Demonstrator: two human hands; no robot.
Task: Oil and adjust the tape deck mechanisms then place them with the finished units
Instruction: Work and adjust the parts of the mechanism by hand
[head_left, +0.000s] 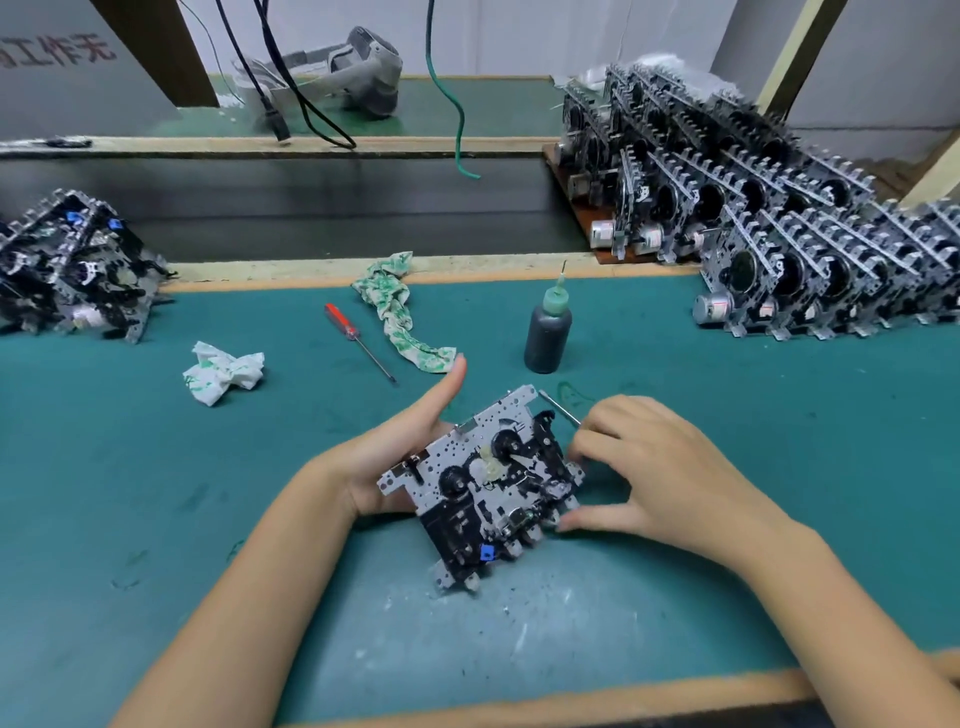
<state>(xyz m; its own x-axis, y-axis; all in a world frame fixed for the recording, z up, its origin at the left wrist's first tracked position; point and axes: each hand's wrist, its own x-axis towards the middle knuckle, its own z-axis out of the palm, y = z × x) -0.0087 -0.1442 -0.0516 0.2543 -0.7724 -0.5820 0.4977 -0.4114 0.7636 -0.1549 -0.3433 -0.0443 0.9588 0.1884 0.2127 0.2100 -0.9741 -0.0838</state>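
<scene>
A tape deck mechanism (483, 483), a perforated metal plate with black reels and a blue part, stands tilted on the green mat in front of me. My left hand (400, 447) supports it from behind and the left, thumb raised. My right hand (639, 467) is at its right edge, thumb on the lower keys, fingers curled round a thin metal tool (558, 408) whose shaft sticks out toward the upper left. A dark oil bottle (548, 327) with a green needle cap stands just beyond. Rows of stacked mechanisms (810, 249) fill the right side.
A red-handled screwdriver (358, 340) lies left of the bottle, beside a twisted green-printed rag (400, 312) and a crumpled tissue (223, 371). A small pile of mechanisms (72, 265) sits at far left. Cables (457, 104) hang over the dark conveyor behind the bench.
</scene>
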